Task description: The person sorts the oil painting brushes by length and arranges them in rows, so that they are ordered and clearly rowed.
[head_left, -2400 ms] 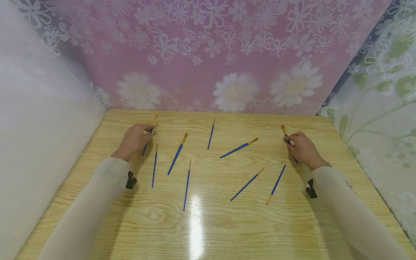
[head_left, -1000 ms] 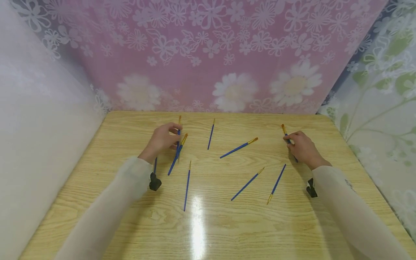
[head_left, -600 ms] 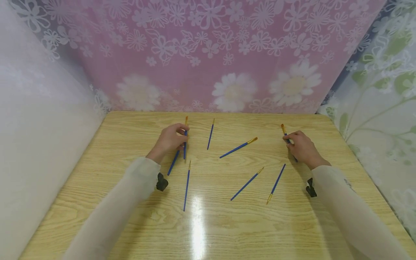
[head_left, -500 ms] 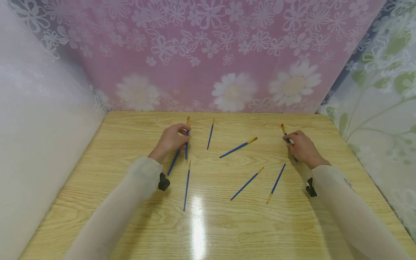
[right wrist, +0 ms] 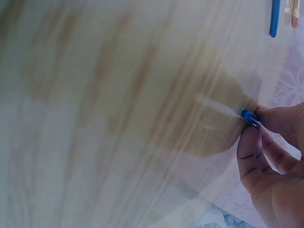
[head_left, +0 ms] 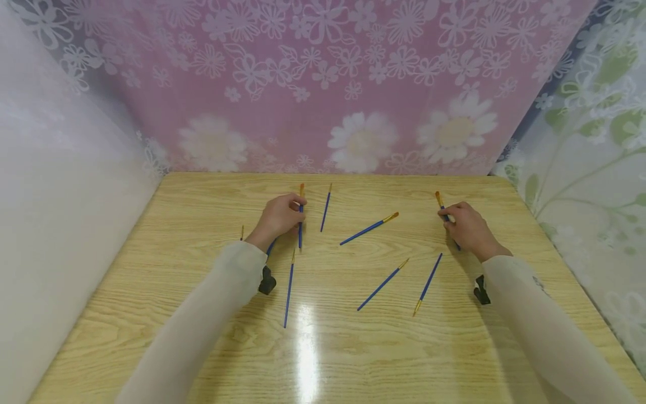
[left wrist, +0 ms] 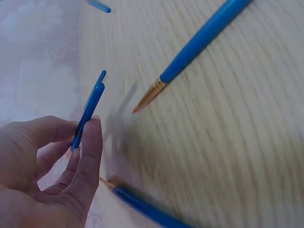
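My left hand (head_left: 280, 216) pinches a blue-handled paintbrush (head_left: 300, 238) between thumb and fingers, its bristles pointing to the back of the table. In the left wrist view the handle of that paintbrush (left wrist: 92, 105) sticks out past the fingertips, close over the wood. Partly covered by the left hand and sleeve lies a second paintbrush (head_left: 271, 247); only a tip shows of another, thin paintbrush (head_left: 242, 232) by the cuff. At the right, my right hand (head_left: 469, 229) pinches a paintbrush (head_left: 438, 198) with an orange flat tip; its handle runs under the fingers.
Several blue paintbrushes lie spread on the wooden table (head_left: 333, 348): a thin one (head_left: 326, 211) at the back, a flat one (head_left: 369, 229) in the middle, a thin one (head_left: 289, 294) nearer, and two (head_left: 383, 284) toward the right. A pink flowered cloth (head_left: 303, 112) hangs behind.
From the far left, my left hand has carried its paintbrush rightward across the back, past two lying paintbrushes, to beside the thin one. My right hand has kept its place and grip.
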